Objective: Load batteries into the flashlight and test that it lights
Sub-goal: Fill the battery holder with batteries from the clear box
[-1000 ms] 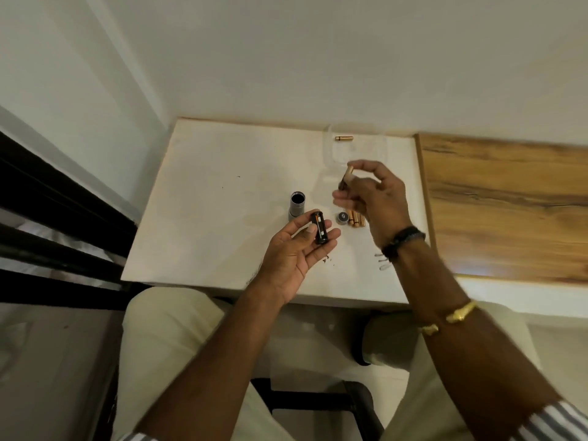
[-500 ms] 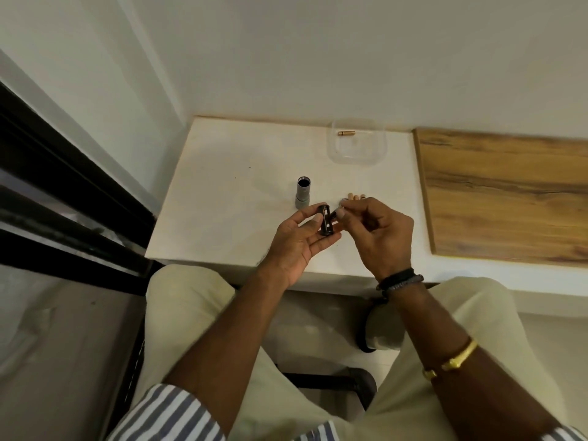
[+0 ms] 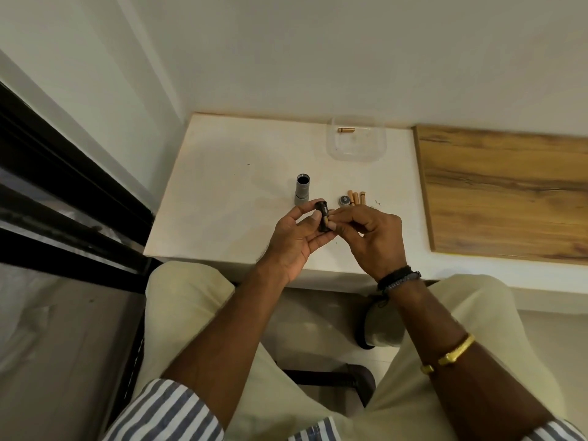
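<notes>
My left hand holds a black battery holder between thumb and fingers, over the table's near edge. My right hand presses a gold battery against the holder's side; the fingers hide most of that battery. The grey flashlight body stands upright on the white table just beyond my hands, its open end up. To the right lie the round tail cap and three gold batteries side by side.
A clear plastic tub at the table's back edge holds one gold battery. A wooden board borders the table on the right. A dark frame runs along the left. My knees sit below the table edge.
My right hand came down from above the table with a battery and met the holder in my left hand. The view tilted down and shifted.
</notes>
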